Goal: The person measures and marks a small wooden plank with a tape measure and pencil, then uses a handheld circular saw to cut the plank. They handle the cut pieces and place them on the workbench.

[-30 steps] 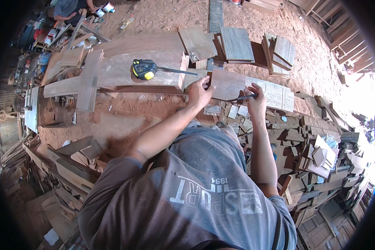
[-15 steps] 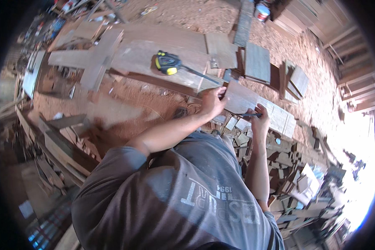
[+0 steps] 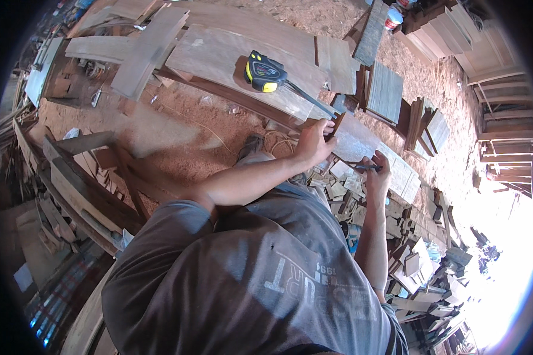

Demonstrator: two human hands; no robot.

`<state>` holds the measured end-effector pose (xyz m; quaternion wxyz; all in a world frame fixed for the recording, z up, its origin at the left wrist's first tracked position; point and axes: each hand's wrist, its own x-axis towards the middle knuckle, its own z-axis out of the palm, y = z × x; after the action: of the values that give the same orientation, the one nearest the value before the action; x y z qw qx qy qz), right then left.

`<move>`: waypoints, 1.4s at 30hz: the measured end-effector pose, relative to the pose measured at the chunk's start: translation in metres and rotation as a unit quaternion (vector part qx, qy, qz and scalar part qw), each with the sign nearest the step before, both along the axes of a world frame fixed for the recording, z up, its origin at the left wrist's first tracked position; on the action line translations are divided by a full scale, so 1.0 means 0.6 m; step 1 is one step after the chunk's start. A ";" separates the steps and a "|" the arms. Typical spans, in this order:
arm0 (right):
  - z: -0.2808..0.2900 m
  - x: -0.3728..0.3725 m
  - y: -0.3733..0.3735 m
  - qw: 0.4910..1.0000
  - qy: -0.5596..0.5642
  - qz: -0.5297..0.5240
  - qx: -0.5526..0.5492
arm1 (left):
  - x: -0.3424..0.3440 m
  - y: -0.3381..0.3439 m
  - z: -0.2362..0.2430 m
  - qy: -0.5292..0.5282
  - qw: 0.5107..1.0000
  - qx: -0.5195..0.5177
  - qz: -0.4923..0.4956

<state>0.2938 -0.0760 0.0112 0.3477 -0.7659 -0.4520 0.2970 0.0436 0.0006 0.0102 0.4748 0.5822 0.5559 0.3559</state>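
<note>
My left hand [image 3: 317, 144] is closed, its fingers and thumb pinching the near left end of a narrow wooden board [image 3: 361, 137]. In my right hand [image 3: 378, 171], at the board's near edge, is a thin dark pencil [image 3: 364, 167] pointing left. Whether its tip touches the wood is too small to tell. Beyond my left hand, a black and yellow tape measure [image 3: 265, 73] lies on a wide wooden panel [image 3: 219, 53]. Its blade [image 3: 311, 99] is drawn out toward the board's left end, where the fingers partly hide it.
Stacked wooden pieces [image 3: 384, 92] stand beyond the board. Crossed planks [image 3: 148, 56] lie at the far left. Many offcuts [image 3: 405, 260] are heaped at the right, and a wooden frame [image 3: 83, 195] stands at the left. Sawdust [image 3: 160, 133] covers the ground.
The whole view has shifted, so the tape measure and panel appear farther right. Both hands sit slightly farther right in the picture, still on the board and the pencil.
</note>
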 end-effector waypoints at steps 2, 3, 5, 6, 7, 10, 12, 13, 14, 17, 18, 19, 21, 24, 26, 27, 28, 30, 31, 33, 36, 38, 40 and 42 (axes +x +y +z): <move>-0.010 0.008 -0.003 1.000 0.005 0.007 0.004 | 0.003 -0.001 -0.002 -0.002 1.000 0.003 -0.002; -0.011 0.008 -0.004 1.000 0.009 0.004 -0.001 | 0.002 0.001 0.002 0.004 1.000 -0.003 -0.009; -0.012 0.008 -0.006 1.000 0.017 -0.005 -0.012 | 0.000 0.003 0.008 0.015 0.999 -0.017 -0.025; -0.008 0.006 -0.004 1.000 0.016 -0.002 -0.013 | 0.001 0.006 0.007 0.017 0.999 -0.016 -0.022; -0.003 0.002 -0.003 1.000 0.015 -0.001 -0.014 | 0.002 0.008 0.001 0.020 0.999 -0.015 -0.022; 0.018 -0.008 0.003 1.000 -0.008 0.000 -0.016 | -0.008 0.026 0.008 0.041 0.996 -0.065 -0.046; 0.037 -0.014 0.012 0.998 -0.047 0.012 -0.036 | -0.015 0.042 0.028 0.071 0.989 -0.104 -0.071; 0.037 -0.010 0.017 0.999 -0.033 0.010 -0.041 | -0.015 0.051 0.029 0.085 0.987 -0.110 -0.077; 0.034 -0.003 0.017 0.998 -0.025 0.012 -0.050 | -0.015 0.056 0.021 0.074 0.987 -0.116 -0.081; 0.037 0.013 0.029 0.995 -0.031 0.034 -0.084 | -0.015 0.067 0.032 0.089 0.982 -0.130 -0.104; 0.036 0.018 0.034 0.995 -0.028 0.041 -0.087 | -0.014 0.068 0.030 0.093 0.982 -0.127 -0.107; 0.031 0.024 0.038 0.994 -0.025 0.048 -0.091 | -0.014 0.069 0.029 0.098 0.981 -0.124 -0.109; -0.008 0.057 0.036 0.995 0.016 0.050 -0.085 | -0.006 0.069 0.025 0.087 0.982 -0.121 -0.114; -0.001 0.053 0.046 0.993 0.020 0.061 -0.101 | -0.010 0.066 0.014 0.074 0.985 -0.119 -0.104; 0.007 0.048 0.046 0.992 0.045 0.066 -0.093 | -0.012 0.062 0.017 0.070 0.985 -0.125 -0.096; 0.004 0.051 0.043 0.991 0.078 0.065 -0.086 | -0.010 0.060 0.018 0.062 0.985 -0.127 -0.095; 0.001 0.056 0.043 0.989 0.112 0.062 -0.078 | -0.008 0.060 0.019 0.058 0.985 -0.130 -0.093; 0.004 0.061 0.049 0.990 0.082 0.062 -0.098 | -0.007 0.059 0.013 0.051 0.985 -0.137 -0.090; 0.016 0.056 0.053 0.990 0.047 0.064 -0.114 | -0.009 0.059 0.007 0.050 0.986 -0.137 -0.081; 0.046 0.052 0.062 0.987 0.031 0.067 -0.139 | -0.014 0.059 -0.005 0.049 0.987 -0.131 -0.082; 0.081 0.050 0.084 0.993 -0.049 0.005 -0.104 | -0.007 0.055 -0.004 0.056 0.988 -0.110 -0.087; 0.075 0.060 0.095 0.998 -0.056 0.004 -0.027 | -0.003 0.054 -0.002 0.036 0.989 -0.108 -0.089; 0.090 0.043 0.122 0.999 0.002 -0.034 0.015 | -0.010 0.049 -0.004 0.042 0.990 -0.092 -0.095; 0.095 0.026 0.146 0.996 0.062 -0.054 0.040 | -0.011 0.048 -0.002 0.029 0.991 -0.094 -0.089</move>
<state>0.3095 0.0115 0.0683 0.4204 -0.7549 -0.3993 0.3066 0.0371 0.0294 0.0092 0.5411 0.5920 0.5464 0.2415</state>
